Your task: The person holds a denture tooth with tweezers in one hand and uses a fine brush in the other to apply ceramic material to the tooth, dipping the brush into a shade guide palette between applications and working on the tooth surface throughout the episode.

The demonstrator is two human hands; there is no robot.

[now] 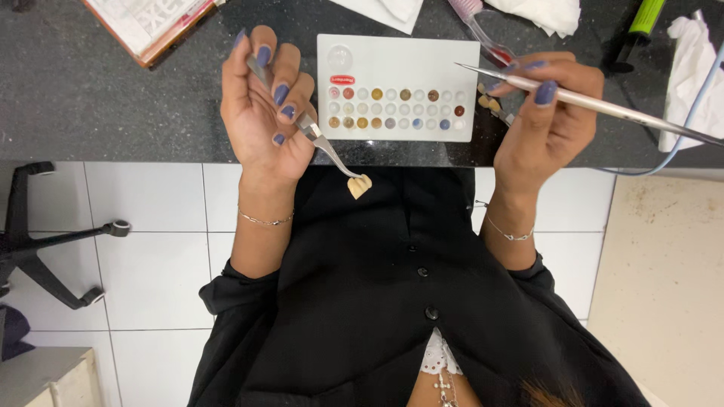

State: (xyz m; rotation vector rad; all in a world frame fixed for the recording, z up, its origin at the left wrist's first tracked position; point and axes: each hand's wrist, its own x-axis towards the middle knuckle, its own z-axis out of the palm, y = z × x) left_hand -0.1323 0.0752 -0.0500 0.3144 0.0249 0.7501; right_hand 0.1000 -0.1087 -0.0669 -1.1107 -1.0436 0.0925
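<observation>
Gripping metal tweezers (302, 120), the left hand (264, 105) is curling its fingers around the handle and pinching a small cream tooth piece (360, 186) at the tips, which is hanging below the counter edge, in front of the black shirt (377, 301). The right hand (539, 113) is closing thumb and fingers on a thin brush (603, 107), its fine tip pointing left over the palette's right edge. Between the hands, a white palette (397, 56) is lying on the dark counter (90, 98), its small wells holding dabs of brown, red, yellow and blue. Behind it, white tissues (543, 13) are lying near a green marker (645, 19). A book corner (147, 22) is showing at far left. White floor tiles (151, 264) and a chair base (45, 249) are showing below.
</observation>
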